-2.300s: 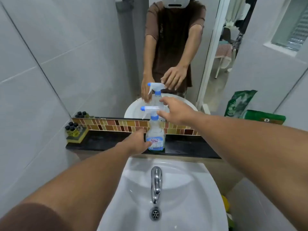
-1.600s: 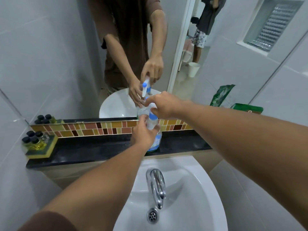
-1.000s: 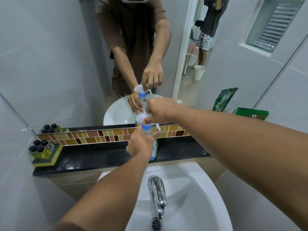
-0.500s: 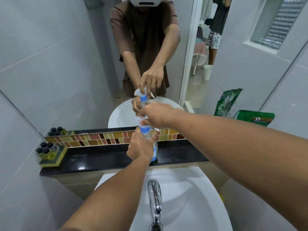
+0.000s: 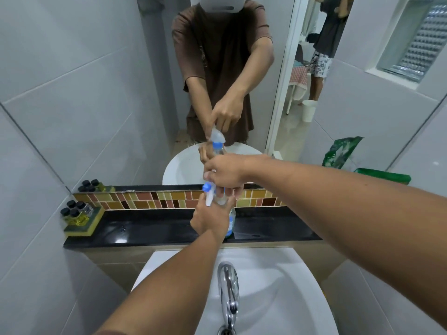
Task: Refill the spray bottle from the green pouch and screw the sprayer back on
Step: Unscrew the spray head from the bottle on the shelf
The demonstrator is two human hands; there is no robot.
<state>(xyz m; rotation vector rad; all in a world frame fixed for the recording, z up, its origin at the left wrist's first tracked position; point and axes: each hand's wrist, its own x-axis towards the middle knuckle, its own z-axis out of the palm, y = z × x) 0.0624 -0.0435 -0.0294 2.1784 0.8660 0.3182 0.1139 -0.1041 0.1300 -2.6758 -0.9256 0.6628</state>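
A clear spray bottle (image 5: 231, 223) with a blue-and-white label stands on the black ledge (image 5: 150, 232) behind the sink. My left hand (image 5: 209, 220) is wrapped around its body. My right hand (image 5: 226, 174) grips the white sprayer head (image 5: 208, 193) from above; its blue nozzle and white trigger stick out to the left. The green pouch (image 5: 384, 174) lies at the ledge's right end behind my right forearm, mostly hidden. The mirror shows its reflection and both hands on the bottle.
A yellow-green sponge carrying several small black-capped bottles (image 5: 77, 213) sits at the ledge's left end. Below is the white sink (image 5: 290, 286) with a chrome tap (image 5: 228, 291). A mosaic tile strip (image 5: 145, 200) runs under the mirror. Tiled walls close in on both sides.
My right hand has closed over the sprayer head and turned it, so the nozzle now points left. My left hand keeps its grip on the bottle's body.
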